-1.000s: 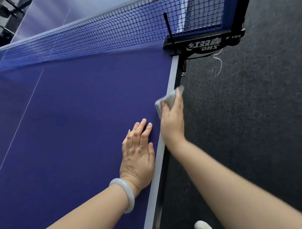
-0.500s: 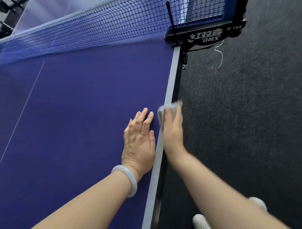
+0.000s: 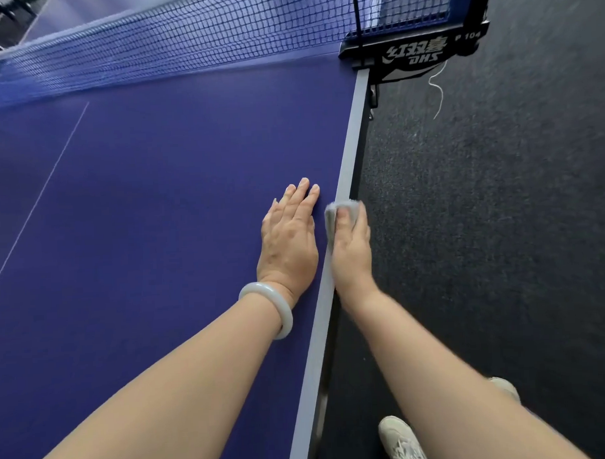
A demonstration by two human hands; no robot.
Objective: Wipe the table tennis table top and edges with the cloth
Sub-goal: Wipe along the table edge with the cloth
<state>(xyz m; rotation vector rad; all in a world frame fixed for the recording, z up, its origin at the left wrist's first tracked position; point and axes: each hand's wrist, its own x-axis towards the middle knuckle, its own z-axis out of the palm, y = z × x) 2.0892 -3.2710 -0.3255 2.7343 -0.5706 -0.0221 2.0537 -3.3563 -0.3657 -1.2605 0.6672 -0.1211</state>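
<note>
A thin white line (image 3: 49, 183) is running up the left part of the blue counter (image 3: 156, 200), and a dark blue net (image 3: 184, 37) is stretching across its far end. A person is leaning over the near right side with both bare forearms reaching forward.

The left hand (image 3: 288, 243) is lying palm down on the blue surface, just inside the pale edge strip (image 3: 351, 138), with its fingers (image 3: 305, 191) straight and held close together, gripping nothing. A pale bangle (image 3: 273, 309) is sitting on that wrist.

Just beside it, a small grey cloth (image 3: 341, 209) is lying folded over the counter's right edge. The right hand (image 3: 351, 251) is gripping it there. The thumb is pressing it onto the strip while the other fingers are curling down over the side, clamped on the cloth; their tips are hidden below the edge.

Farther up the same edge, a black net clamp (image 3: 415, 50) with white lettering is gripping the counter's corner, and a loose white string (image 3: 438, 87) is dangling from it. Dark carpet (image 3: 499, 222) is covering the floor to the right, where a white shoe (image 3: 401, 442) is showing beneath the right forearm.
</note>
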